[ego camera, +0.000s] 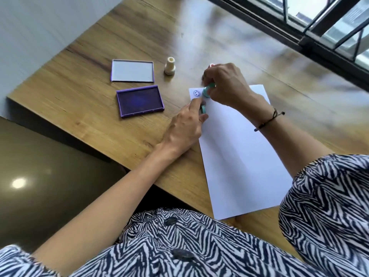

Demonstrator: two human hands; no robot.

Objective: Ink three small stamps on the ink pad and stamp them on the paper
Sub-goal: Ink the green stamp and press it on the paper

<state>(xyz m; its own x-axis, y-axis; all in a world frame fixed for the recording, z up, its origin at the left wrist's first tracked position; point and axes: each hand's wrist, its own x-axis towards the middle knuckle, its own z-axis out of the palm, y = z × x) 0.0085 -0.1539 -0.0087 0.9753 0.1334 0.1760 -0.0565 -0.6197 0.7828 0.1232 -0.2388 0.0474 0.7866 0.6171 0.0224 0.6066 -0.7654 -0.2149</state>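
A white paper sheet (pixel 239 156) lies on the wooden table (pixel 99 116), with one blue smiley print (pixel 196 93) in its top left corner. My right hand (pixel 225 84) grips a teal stamp (pixel 207 90) just right of that print. Lower down, my left hand (pixel 185 124) holds a small teal cap (pixel 203 109) at the paper's left edge. The open purple ink pad (pixel 139 100) sits left of the paper, and its lid (pixel 132 70) lies behind it. A cream stamp (pixel 170 66) stands upright beside the lid. A third stamp (pixel 211 65) is mostly hidden behind my right hand.
The table's left edge drops to a dark glossy floor (pixel 40 176). A dark window frame (pixel 319 37) runs along the table's far right side. My patterned sleeve (pixel 329 206) covers the paper's lower right corner.
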